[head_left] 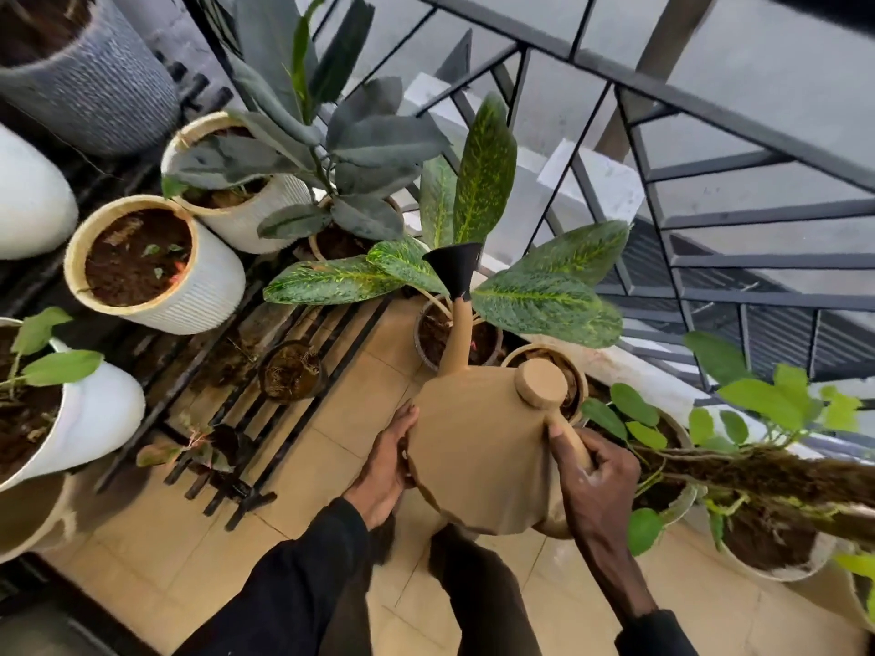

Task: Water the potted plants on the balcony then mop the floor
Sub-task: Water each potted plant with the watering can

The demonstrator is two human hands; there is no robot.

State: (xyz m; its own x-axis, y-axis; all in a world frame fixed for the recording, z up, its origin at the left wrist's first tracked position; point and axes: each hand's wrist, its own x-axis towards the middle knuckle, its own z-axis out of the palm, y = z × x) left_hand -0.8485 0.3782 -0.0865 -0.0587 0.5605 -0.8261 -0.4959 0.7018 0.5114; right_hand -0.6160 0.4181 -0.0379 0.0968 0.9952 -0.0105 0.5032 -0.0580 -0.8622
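Observation:
A tan watering can (478,447) with a round cap and a black rose head (454,269) hangs over the tiled floor. My right hand (594,480) grips its handle at the back right. My left hand (386,466) lies flat against the can's left side and steadies it. The spout points away from me, toward a dark pot (428,340) holding a plant with speckled green-yellow leaves (540,300). No water shows at the rose head.
White ribbed pots (213,281) and a grey textured pot (109,92) stand on a black metal rack (265,385) at left. More pots with green vines (757,546) line the right side. A dark railing (710,277) closes the balcony beyond. Beige floor tiles (175,556) lie below me.

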